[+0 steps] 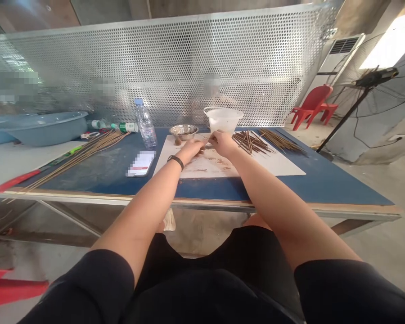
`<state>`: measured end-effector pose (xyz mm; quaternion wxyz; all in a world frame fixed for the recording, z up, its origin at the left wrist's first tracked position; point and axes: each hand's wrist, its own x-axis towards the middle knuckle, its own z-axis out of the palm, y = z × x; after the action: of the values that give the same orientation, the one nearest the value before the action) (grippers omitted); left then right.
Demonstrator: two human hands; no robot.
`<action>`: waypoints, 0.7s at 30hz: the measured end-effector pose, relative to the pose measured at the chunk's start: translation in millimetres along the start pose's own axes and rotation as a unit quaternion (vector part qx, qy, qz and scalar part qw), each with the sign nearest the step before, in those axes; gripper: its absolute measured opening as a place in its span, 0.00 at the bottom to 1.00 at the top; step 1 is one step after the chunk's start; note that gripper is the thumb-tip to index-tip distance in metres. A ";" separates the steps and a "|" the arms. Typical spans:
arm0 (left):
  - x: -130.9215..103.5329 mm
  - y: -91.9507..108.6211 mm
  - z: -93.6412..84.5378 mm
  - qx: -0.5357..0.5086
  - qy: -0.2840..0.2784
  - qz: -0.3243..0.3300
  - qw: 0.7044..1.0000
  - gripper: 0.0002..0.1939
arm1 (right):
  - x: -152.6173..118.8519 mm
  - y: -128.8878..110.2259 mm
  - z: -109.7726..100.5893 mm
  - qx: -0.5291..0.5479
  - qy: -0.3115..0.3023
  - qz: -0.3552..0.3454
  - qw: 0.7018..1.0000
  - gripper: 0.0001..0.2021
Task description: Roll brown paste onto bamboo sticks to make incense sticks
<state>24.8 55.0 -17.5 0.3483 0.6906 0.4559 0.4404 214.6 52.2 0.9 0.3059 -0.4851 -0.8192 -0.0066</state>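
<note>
Hands [193, 147] [223, 142] over board [285, 168], bottle label [149, 131] seemingly illegible

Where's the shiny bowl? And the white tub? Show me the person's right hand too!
Shiny bowl [186, 137]: head view, on its outer front wall.
White tub [227, 122]: head view, on its side wall.
Right hand [224, 141]: head view, on the back of the hand.

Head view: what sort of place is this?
Probably a simple workshop: thin brown sticks lie on a stained white board, on a blue-topped table before a perforated metal screen.
</note>
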 end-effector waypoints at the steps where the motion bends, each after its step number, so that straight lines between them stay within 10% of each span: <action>1: -1.4 -0.8 5.1 -0.027 -0.004 -0.008 1.000 0.21 | 0.3 -1.3 1.2 0.003 -0.004 -0.003 1.000 0.08; 21: -15.4 10.7 -18.5 -0.269 0.194 -0.089 0.939 0.20 | -3.1 12.5 -2.9 0.192 0.032 0.072 0.978 0.11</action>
<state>8.1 38.4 -5.7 0.4633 0.4286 0.4388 0.6396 227.0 55.4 -2.0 0.4194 -0.4748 -0.7576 0.1573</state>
